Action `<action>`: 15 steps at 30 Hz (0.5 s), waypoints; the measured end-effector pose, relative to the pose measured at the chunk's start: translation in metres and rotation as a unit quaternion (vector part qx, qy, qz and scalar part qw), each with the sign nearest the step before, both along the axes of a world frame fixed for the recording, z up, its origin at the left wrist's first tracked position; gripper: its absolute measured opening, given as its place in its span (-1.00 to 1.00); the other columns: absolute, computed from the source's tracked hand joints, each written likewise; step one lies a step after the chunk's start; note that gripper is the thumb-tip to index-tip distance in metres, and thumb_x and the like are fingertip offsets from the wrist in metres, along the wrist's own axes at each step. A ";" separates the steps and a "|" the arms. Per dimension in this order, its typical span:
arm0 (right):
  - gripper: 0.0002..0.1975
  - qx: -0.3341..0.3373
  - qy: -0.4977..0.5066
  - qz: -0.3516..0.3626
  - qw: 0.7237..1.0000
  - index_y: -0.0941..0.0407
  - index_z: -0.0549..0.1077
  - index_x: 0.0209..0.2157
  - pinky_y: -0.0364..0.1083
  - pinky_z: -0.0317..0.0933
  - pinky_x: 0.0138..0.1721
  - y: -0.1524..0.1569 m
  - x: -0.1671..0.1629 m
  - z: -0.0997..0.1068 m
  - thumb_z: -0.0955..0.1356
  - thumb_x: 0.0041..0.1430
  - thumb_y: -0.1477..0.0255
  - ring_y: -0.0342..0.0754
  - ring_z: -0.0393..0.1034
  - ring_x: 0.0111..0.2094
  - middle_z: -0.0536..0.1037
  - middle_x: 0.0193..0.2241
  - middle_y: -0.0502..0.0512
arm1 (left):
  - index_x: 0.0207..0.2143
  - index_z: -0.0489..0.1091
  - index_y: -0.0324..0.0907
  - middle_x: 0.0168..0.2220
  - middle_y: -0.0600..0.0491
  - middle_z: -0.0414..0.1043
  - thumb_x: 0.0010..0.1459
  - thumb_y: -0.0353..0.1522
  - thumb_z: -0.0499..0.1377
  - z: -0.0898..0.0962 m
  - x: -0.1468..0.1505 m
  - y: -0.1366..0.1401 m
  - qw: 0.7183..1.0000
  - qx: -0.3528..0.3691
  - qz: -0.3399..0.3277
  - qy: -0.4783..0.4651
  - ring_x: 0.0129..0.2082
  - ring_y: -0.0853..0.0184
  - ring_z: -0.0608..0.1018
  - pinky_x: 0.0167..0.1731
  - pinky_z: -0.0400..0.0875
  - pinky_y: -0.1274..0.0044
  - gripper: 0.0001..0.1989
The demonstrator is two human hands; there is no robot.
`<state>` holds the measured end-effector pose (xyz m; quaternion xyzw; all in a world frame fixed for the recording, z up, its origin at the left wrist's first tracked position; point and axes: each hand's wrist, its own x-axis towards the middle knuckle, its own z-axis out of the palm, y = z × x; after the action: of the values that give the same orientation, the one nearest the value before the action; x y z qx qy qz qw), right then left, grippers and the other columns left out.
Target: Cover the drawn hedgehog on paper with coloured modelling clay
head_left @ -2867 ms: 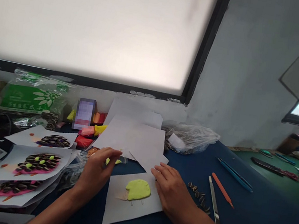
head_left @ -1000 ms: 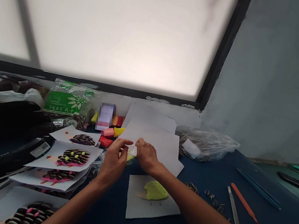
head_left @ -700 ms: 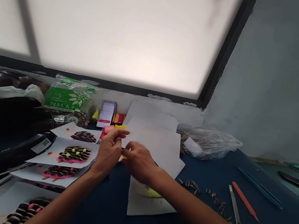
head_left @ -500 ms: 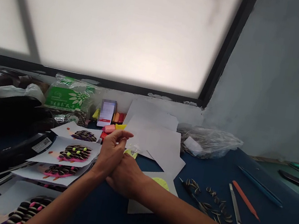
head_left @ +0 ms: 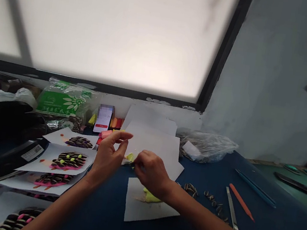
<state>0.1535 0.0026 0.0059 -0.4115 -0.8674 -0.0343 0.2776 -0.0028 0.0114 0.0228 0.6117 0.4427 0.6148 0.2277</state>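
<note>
My left hand [head_left: 110, 155] is raised over the blue table with thumb and fingers apart, holding nothing visible. Opposite it, my right hand [head_left: 150, 171] has its fingers curled into a pinch; what they grip is too small to make out. Between the hands, by the right fingertips, lies a bit of yellow material [head_left: 129, 157] with what looks like clear wrapping. Partly under my right wrist, a white paper sheet [head_left: 135, 211] bears a flattened yellow clay shape [head_left: 151, 197] with drawn lines around it.
Finished seed-and-clay pictures [head_left: 69, 160] are stacked at left. A phone [head_left: 104, 119] stands behind beside clay packs. Blank paper sheets [head_left: 155, 142] lie at the back. Right of my hand are loose sunflower seeds [head_left: 191, 189], a metal blade tool [head_left: 232, 209], an orange tool [head_left: 241, 202] and blue tweezers [head_left: 255, 188].
My hands were touching and overlapping; now they are apart, the right one moved to the right. The left fingers have spread. More of the yellow clay sheet shows. The view has shifted slightly.
</note>
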 end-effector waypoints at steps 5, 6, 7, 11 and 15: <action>-0.84 0.010 0.060 -0.085 0.994 0.13 0.31 -0.44 -0.18 0.15 -0.39 -0.009 0.033 0.005 0.26 0.15 0.65 -0.11 0.32 -0.41 0.43 -0.45 0.04 | -0.03 0.35 -0.19 0.02 -0.12 0.40 0.06 -0.11 0.26 -0.015 0.013 0.001 0.980 -0.114 -0.013 -0.163 -0.08 0.18 0.51 -0.17 0.44 0.42 -0.50; -0.84 0.014 0.065 -0.094 0.993 0.13 0.32 -0.45 -0.17 0.15 -0.38 -0.011 0.036 0.005 0.26 0.16 0.64 -0.09 0.32 -0.39 0.43 -0.45 0.05 | -0.07 0.37 -0.22 -0.01 -0.14 0.43 0.03 -0.08 0.29 -0.019 0.018 0.001 0.965 -0.164 -0.053 -0.197 -0.12 0.18 0.54 -0.19 0.45 0.43 -0.49; -0.84 0.017 0.067 -0.100 0.993 0.13 0.32 -0.45 -0.16 0.16 -0.35 -0.014 0.038 0.004 0.26 0.16 0.64 -0.07 0.32 -0.37 0.43 -0.44 0.06 | -0.13 0.41 -0.26 -0.08 -0.16 0.48 -0.01 -0.07 0.32 -0.024 0.023 -0.001 0.941 -0.223 -0.133 -0.216 -0.19 0.18 0.57 -0.20 0.48 0.41 -0.48; -0.85 0.005 0.048 -0.091 0.995 0.12 0.37 -0.41 -0.10 0.19 -0.24 -0.019 0.035 -0.002 0.26 0.22 0.58 -0.01 0.34 -0.29 0.46 -0.40 0.10 | -0.23 0.50 -0.29 -0.32 -0.08 0.59 -0.07 -0.17 0.41 -0.034 0.039 -0.009 0.873 -0.290 -0.305 -0.246 -0.31 0.20 0.63 -0.19 0.52 0.41 -0.57; -0.88 -0.040 0.011 -0.074 0.996 0.13 0.42 -0.18 -0.12 0.22 -0.17 -0.014 0.034 -0.006 0.28 0.27 0.52 -0.02 0.39 -0.19 0.51 -0.25 0.13 | -0.33 0.49 -0.30 -0.38 -0.07 0.60 -0.01 -0.50 0.36 -0.035 0.032 -0.006 0.863 -0.328 -0.229 -0.309 -0.45 0.26 0.64 -0.32 0.57 0.45 -0.84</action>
<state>0.1880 -0.0112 0.0000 -0.4857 -0.8321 -0.0150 0.2675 0.0290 0.0051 -0.0125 0.3647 0.3739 0.5219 0.6744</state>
